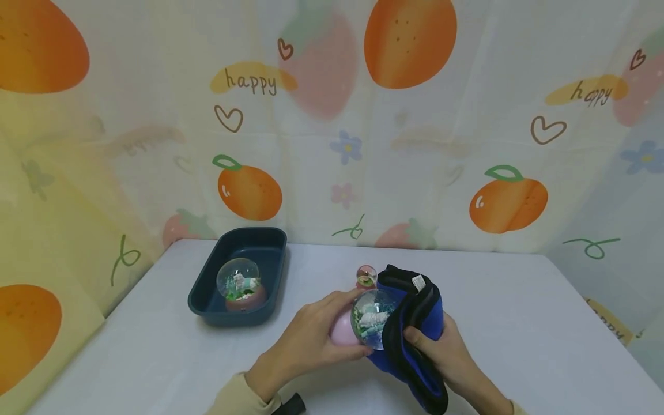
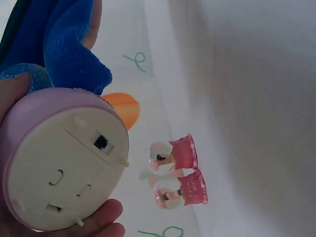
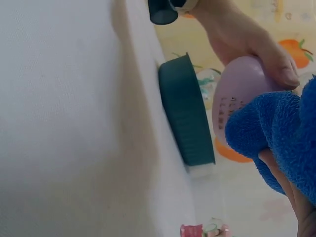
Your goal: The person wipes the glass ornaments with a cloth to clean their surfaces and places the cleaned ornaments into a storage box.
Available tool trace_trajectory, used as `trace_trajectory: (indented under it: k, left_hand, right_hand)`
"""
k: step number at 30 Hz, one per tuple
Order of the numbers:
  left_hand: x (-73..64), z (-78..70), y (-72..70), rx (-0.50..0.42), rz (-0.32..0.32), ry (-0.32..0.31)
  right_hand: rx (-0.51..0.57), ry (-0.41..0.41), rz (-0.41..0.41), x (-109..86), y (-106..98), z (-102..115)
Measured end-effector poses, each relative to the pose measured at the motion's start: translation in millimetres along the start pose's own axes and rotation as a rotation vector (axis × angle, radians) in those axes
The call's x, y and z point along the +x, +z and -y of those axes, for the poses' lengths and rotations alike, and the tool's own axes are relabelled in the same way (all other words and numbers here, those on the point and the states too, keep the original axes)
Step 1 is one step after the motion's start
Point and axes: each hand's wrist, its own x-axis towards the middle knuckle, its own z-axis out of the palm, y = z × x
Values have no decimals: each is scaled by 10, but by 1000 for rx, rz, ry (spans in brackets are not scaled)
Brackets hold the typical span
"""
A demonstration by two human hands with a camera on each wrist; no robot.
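Observation:
My left hand [image 1: 311, 334] grips a snow globe [image 1: 369, 320] by its lilac base, tipped so the glass dome points to the right. Through the glass a white figure with green and teal bits shows. In the left wrist view the base's cream underside [image 2: 64, 168] faces the camera, with small slots and pegs. My right hand [image 1: 452, 354] holds a folded blue plush cloth [image 1: 434, 318] with black edging against the dome, covering its right side. The right fingers are partly hidden behind the cloth.
At the left, a dark teal tray [image 1: 197, 302] holds another snow globe [image 1: 238, 282] with a brownish-pink base. Two small pink-based globes stand side by side, one nearer [image 2: 193, 188] and one behind [image 2: 185, 152], beyond my hands. A fruit-printed curtain [image 1: 415, 202] backs the white table [image 1: 519, 323].

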Motion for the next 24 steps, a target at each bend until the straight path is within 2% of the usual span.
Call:
trace_trajectory:
  k: [4,8,12,14,19,24]
  left_hand:
    - [3,-14,-19,55,-11,34]
    - [2,-39,-23,113,-31,69]
    - [7,-59,3,121,-33,98]
    - [12,-71,15,132,-34,106]
    - [11,-84,43,175,-39,106]
    - [-8,-91,39,166,9,83]
  right_hand:
    - [-49,-31,9,-11,-1,18]
    - [-94,-31,-16,-4,5,33]
    - [-145,-35,-52,3,28,51]
    - [-163,-66,-55,2,41,55]
    - [-198,-106,-107,4,79,61]
    - [-211,-50,-146,8,110,71]
